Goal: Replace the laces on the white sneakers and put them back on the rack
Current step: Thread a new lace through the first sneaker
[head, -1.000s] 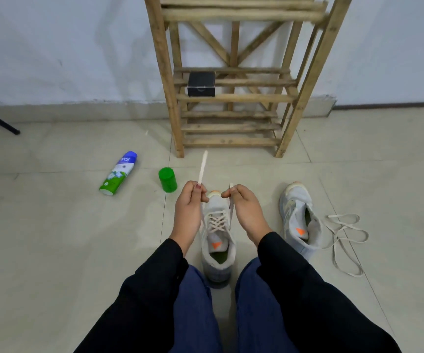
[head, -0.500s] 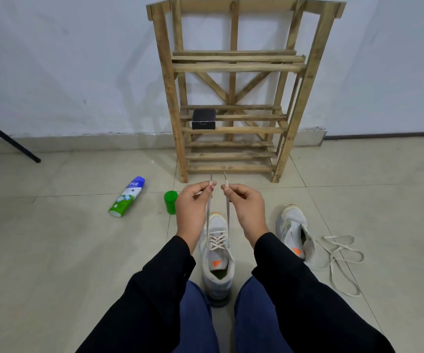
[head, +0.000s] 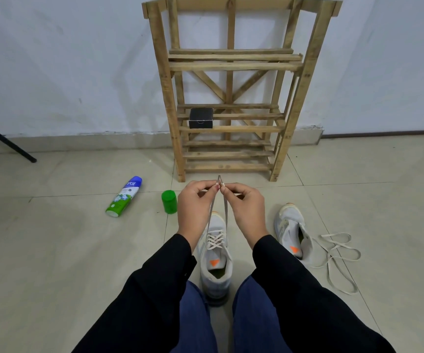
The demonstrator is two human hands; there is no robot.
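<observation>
Left hand and right hand each pinch 1 end of the lace in a closed grip, tips together above the sneaker, probably to even the lengths

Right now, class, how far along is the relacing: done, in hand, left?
Done: the sneaker between the knees has lace crossed through its eyelets. In hand: left hand and right hand pinch its lace ends together. Left: the second sneaker lies unlaced beside a loose lace; neither is on the rack.
</observation>
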